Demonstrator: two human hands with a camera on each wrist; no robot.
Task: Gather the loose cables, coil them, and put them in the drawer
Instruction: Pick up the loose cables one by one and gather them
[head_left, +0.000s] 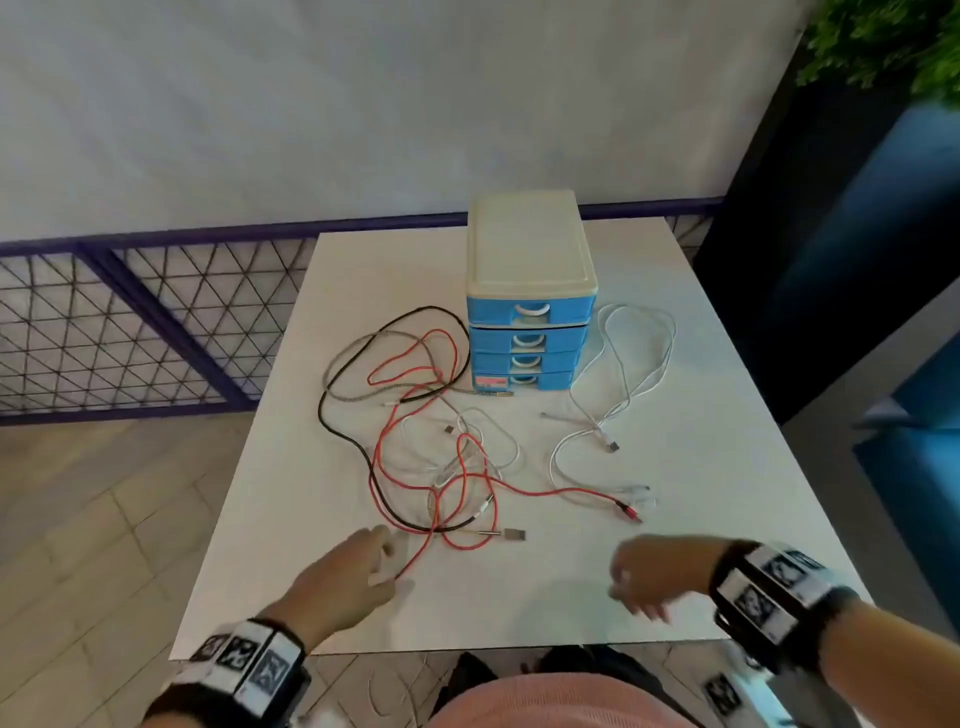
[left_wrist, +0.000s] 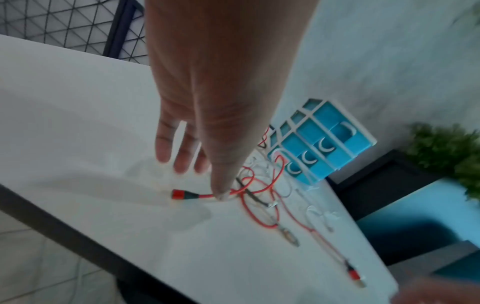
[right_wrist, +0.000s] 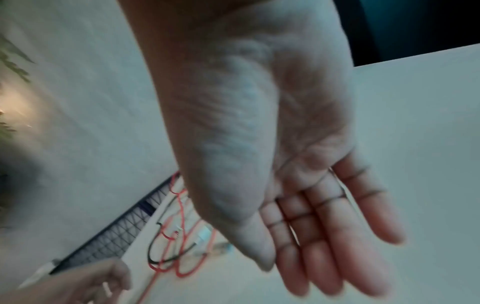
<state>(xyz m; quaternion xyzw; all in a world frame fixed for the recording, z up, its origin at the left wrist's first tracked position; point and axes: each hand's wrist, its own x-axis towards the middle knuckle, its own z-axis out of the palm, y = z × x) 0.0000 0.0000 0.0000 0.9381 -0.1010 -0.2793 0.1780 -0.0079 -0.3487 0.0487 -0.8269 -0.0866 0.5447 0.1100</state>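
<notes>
Tangled red (head_left: 415, 553), black (head_left: 320, 410) and braided grey cables lie on the white table (head_left: 519, 608), left of centre. A bundle of white cables (head_left: 644, 384) lies to the right. The blue drawer unit (head_left: 527, 312) with a cream top stands behind them, its several drawers closed. My left hand (head_left: 387, 558) reaches over the near end of the red cable (left_wrist: 205, 196). Its fingers are straight and the thumb tip touches the cable beside the red plug (left_wrist: 179, 194). My right hand (head_left: 631, 587) hovers over bare table to the right, with a relaxed, empty palm (right_wrist: 311, 267).
A dark mesh railing (head_left: 130, 332) runs behind and left of the table, with tiled floor below. A blue seat (head_left: 909, 467) stands close to the table's right side, and a green plant (head_left: 883, 47) is at the top right. The table's front edge is right at my body.
</notes>
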